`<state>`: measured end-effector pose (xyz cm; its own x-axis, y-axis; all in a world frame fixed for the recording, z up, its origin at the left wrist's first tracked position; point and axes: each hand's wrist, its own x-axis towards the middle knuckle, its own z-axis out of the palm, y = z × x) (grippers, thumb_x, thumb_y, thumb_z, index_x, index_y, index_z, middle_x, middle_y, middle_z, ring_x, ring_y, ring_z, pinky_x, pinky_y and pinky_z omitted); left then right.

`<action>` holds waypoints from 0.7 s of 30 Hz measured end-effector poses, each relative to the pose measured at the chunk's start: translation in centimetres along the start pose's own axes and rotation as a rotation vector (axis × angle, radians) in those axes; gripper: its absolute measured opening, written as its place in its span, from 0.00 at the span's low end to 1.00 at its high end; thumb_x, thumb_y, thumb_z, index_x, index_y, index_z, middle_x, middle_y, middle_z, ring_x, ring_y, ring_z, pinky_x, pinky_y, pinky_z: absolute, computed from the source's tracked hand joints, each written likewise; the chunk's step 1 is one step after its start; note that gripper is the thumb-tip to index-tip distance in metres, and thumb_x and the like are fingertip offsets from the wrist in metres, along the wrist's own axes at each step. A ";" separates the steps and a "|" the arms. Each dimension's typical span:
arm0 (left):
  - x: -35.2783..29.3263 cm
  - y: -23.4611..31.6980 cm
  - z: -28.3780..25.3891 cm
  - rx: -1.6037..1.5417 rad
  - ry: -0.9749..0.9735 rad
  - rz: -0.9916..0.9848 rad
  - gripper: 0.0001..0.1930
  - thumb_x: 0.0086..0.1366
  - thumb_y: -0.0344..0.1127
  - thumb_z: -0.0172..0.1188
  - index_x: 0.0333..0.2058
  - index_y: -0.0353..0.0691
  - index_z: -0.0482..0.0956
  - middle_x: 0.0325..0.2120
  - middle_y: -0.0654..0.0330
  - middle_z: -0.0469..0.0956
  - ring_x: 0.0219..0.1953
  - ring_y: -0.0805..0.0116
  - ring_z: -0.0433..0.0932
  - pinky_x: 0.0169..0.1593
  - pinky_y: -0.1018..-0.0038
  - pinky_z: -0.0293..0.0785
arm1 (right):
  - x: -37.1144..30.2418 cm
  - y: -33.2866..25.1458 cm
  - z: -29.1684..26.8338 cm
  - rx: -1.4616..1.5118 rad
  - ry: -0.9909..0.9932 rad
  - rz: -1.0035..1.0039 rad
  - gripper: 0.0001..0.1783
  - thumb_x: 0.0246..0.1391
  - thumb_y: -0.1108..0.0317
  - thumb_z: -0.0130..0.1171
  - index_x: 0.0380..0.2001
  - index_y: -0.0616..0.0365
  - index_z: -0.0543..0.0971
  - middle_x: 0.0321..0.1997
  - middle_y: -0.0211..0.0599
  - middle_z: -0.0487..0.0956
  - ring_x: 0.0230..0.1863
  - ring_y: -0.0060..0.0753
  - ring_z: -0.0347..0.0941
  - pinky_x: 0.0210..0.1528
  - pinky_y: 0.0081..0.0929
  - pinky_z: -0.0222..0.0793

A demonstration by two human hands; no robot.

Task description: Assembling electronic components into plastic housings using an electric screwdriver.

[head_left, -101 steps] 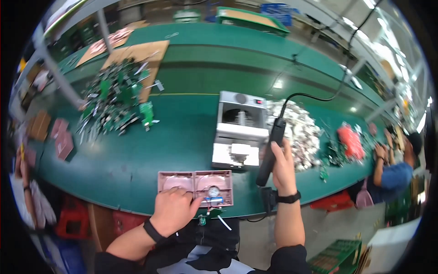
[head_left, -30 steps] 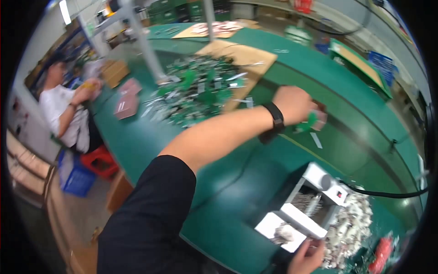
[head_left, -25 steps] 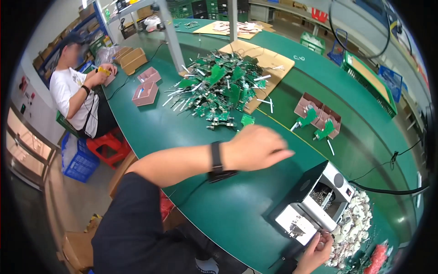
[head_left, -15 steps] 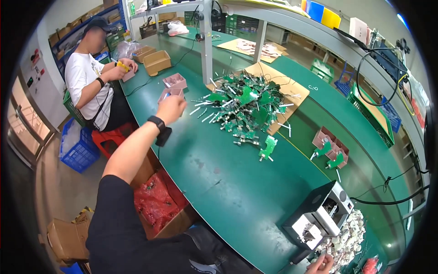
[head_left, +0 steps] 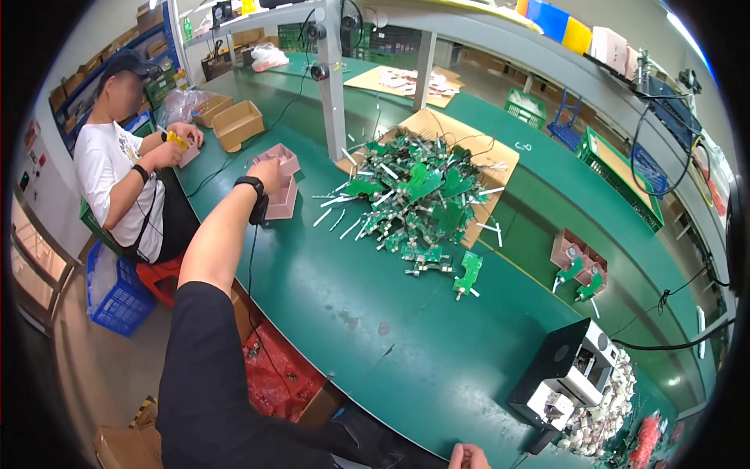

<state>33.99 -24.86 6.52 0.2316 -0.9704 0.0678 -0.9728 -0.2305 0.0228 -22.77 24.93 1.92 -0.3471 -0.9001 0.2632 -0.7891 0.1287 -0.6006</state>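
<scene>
Pink two-compartment box, L part of worktop, long axis running roughly away from person. L hand over its L edge near the middle, by far the nearer hand; fingers hidden, can't tell how wide grip is or if it has hold. R of box, apart: green circuit-board heap. R hand cut off at lower edge, well away, fingers bent; grip unclear. Then blk/wht machine w/ white parts pile alongside.
</scene>
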 end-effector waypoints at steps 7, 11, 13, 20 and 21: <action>-1.1 -2.6 -0.2 0.009 0.088 0.058 0.26 0.56 0.30 0.71 0.56 0.49 0.82 0.49 0.50 0.85 0.53 0.50 0.84 0.55 0.57 0.81 | -0.1 -0.1 1.7 -0.054 0.007 -0.018 0.09 0.63 0.65 0.68 0.30 0.58 0.83 0.20 0.41 0.77 0.19 0.46 0.72 0.24 0.39 0.68; -4.2 -2.9 -1.2 -0.037 0.080 0.081 0.21 0.58 0.32 0.69 0.52 0.50 0.85 0.45 0.52 0.87 0.50 0.50 0.85 0.53 0.57 0.81 | -0.6 0.4 1.8 -0.114 0.011 -0.092 0.10 0.63 0.65 0.69 0.29 0.58 0.82 0.19 0.40 0.76 0.17 0.43 0.70 0.22 0.38 0.67; -5.6 -3.3 -1.4 -0.051 0.075 0.114 0.19 0.58 0.32 0.68 0.51 0.49 0.85 0.44 0.52 0.87 0.49 0.49 0.85 0.52 0.57 0.81 | -0.4 0.3 2.0 -0.107 0.037 -0.104 0.10 0.63 0.66 0.69 0.29 0.58 0.81 0.19 0.38 0.77 0.16 0.39 0.69 0.21 0.36 0.66; -12.8 -0.3 -1.0 -0.403 -0.108 0.368 0.13 0.67 0.33 0.65 0.49 0.37 0.84 0.28 0.57 0.86 0.33 0.74 0.84 0.39 0.74 0.79 | 1.8 -1.8 2.4 0.154 -0.072 0.000 0.04 0.58 0.75 0.69 0.34 0.62 0.82 0.25 0.36 0.80 0.21 0.27 0.74 0.27 0.26 0.71; -14.6 0.8 -1.5 -0.462 -0.089 0.431 0.14 0.67 0.33 0.65 0.49 0.35 0.84 0.26 0.59 0.85 0.32 0.76 0.82 0.38 0.75 0.78 | 2.0 -2.0 2.9 0.219 -0.100 0.012 0.06 0.57 0.75 0.70 0.36 0.62 0.83 0.25 0.36 0.81 0.22 0.27 0.75 0.28 0.25 0.72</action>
<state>29.84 -10.81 7.06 -0.2009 -0.9760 0.0837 -0.8710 0.2171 0.4408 -20.42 21.66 1.46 -0.2954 -0.9372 0.1856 -0.6525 0.0560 -0.7557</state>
